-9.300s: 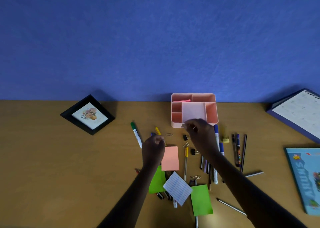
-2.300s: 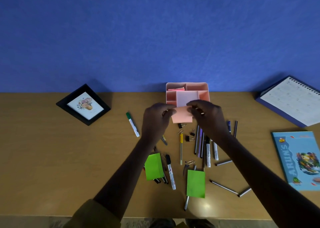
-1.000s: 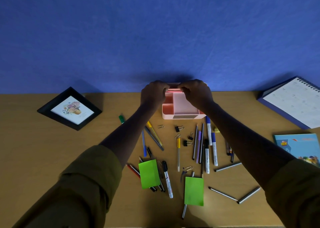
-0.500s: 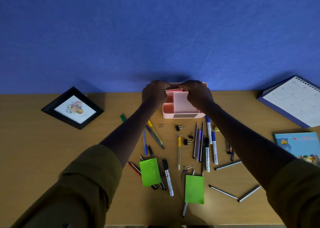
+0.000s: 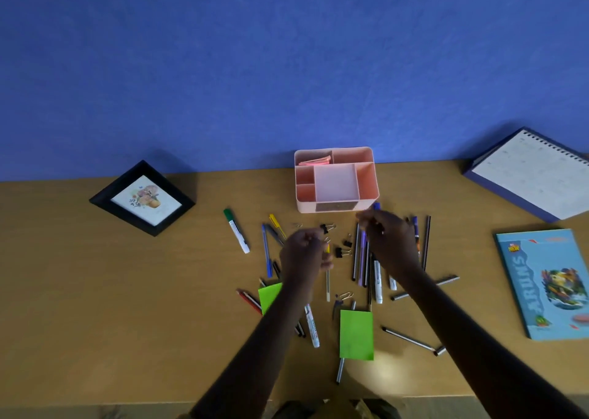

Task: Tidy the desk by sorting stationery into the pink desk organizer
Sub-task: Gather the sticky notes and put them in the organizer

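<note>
Little is sorted so far: the pink desk organizer (image 5: pixel 304 207), at the back of the desk (image 5: pixel 95 291), holds only a pink note pad (image 5: pixel 315 160) in its rear left compartment. Just in front of it, pens (image 5: pixel 361 259), binder clips (image 5: pixel 342 252) and two green note pads (image 5: pixel 356 334) lie loose. The left hand (image 5: pixel 306 254) and right hand (image 5: pixel 390 245) hover over that scatter, fingers curled but blurred, so I cannot tell whether either grip holds anything.

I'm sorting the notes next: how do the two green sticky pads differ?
The left green pad is half hidden under the left forearm and tilted; the right green pad shows whole and lies nearly straight. Both are bright green and lie outside the pink organizer.
</note>
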Demonstrator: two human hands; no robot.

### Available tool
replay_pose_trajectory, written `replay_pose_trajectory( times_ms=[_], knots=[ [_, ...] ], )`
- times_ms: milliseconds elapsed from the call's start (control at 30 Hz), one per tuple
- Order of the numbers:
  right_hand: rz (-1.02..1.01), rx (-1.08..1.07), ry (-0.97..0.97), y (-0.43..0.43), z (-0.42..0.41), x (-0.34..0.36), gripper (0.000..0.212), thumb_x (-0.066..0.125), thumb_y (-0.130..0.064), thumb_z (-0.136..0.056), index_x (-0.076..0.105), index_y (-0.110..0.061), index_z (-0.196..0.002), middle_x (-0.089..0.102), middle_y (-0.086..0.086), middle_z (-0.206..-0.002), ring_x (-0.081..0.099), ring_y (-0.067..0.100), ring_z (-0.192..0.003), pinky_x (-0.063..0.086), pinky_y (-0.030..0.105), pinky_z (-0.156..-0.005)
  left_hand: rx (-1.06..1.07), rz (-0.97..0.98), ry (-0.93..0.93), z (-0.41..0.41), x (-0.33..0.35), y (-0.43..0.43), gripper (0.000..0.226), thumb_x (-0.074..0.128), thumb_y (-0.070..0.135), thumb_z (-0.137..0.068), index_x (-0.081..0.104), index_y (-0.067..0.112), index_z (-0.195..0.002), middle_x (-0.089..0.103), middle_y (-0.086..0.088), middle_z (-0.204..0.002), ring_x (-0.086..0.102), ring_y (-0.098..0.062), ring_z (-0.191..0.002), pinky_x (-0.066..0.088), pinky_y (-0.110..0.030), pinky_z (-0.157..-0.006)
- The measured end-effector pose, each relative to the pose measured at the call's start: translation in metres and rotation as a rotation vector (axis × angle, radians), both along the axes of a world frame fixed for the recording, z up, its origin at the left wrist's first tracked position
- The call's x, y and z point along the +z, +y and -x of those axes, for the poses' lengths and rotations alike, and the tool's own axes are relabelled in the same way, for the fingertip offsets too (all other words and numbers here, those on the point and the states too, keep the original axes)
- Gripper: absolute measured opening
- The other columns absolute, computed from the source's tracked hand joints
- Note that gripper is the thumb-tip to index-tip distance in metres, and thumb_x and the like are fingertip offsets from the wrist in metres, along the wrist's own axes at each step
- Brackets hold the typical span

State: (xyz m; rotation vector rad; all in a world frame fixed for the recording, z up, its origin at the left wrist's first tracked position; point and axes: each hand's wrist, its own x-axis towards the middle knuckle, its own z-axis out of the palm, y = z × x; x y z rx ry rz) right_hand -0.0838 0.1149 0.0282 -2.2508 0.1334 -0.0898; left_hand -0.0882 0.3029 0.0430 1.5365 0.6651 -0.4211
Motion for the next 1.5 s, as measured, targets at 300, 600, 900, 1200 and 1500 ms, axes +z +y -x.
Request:
replay_pose_trajectory(
  times_ms=[300, 600, 900, 1200, 1500],
  knots=[
    [-0.107, -0.184, 0.355, -0.008, 0.131, -0.047, 0.022, 0.074, -0.006, -0.096, 0.077, -0.028, -0.092, 0.075, -0.010, -0.075, 0.070, 0.010, -0.061, 0.062, 0.041, -0.058, -0.136, -0.112, 0.259, 0.119, -0.055, -0.022, 0.020, 0.062, 0.007, -0.103, 0.076, 0.012, -0.117, 0.078, -0.012, -0.111, 0.074, -0.028, -0.103, 0.063, -0.044, -0.096],
    [0.000, -0.162, 0.606, 0.001, 0.187, -0.076, 0.011, 0.073, -0.006, -0.096, 0.080, -0.014, -0.097, 0.073, -0.004, -0.091, 0.063, 0.002, -0.075, 0.046, 0.018, -0.060, -0.194, -0.331, 0.237, 0.137, -0.067, -0.037, 0.028, 0.068, 0.006, -0.095, 0.075, 0.010, -0.122, 0.077, -0.006, -0.119, 0.068, -0.016, -0.098, 0.049, -0.020, -0.070],
    [0.023, -0.136, 0.631, 0.002, 0.191, -0.076, 0.015, 0.066, -0.010, -0.102, 0.080, -0.013, -0.105, 0.076, 0.002, -0.092, 0.069, 0.014, -0.077, 0.058, 0.036, -0.066, -0.249, -0.341, 0.190, 0.140, -0.064, -0.042, 0.029, 0.074, 0.005, -0.090, 0.079, 0.017, -0.115, 0.079, -0.005, -0.117, 0.073, -0.025, -0.107, 0.061, -0.038, -0.093],
    [-0.069, -0.173, 0.562, -0.005, 0.192, -0.071, 0.020, 0.075, -0.009, -0.097, 0.075, -0.012, -0.117, 0.076, 0.000, -0.107, 0.067, 0.004, -0.087, 0.054, 0.018, -0.065, -0.253, -0.209, 0.137, 0.141, -0.063, -0.032, 0.022, 0.072, 0.003, -0.097, 0.074, 0.008, -0.119, 0.075, -0.012, -0.119, 0.072, -0.030, -0.110, 0.062, -0.048, -0.096],
    [-0.313, -0.219, 0.632, -0.009, 0.165, -0.061, 0.016, 0.081, -0.018, -0.094, 0.073, -0.016, -0.108, 0.075, 0.004, -0.098, 0.072, 0.024, -0.089, 0.060, 0.039, -0.073, -0.208, -0.169, 0.112, 0.126, -0.055, -0.024, 0.017, 0.071, 0.000, -0.098, 0.074, 0.008, -0.113, 0.075, -0.013, -0.109, 0.073, -0.034, -0.108, 0.062, -0.052, -0.096]
  ],
)
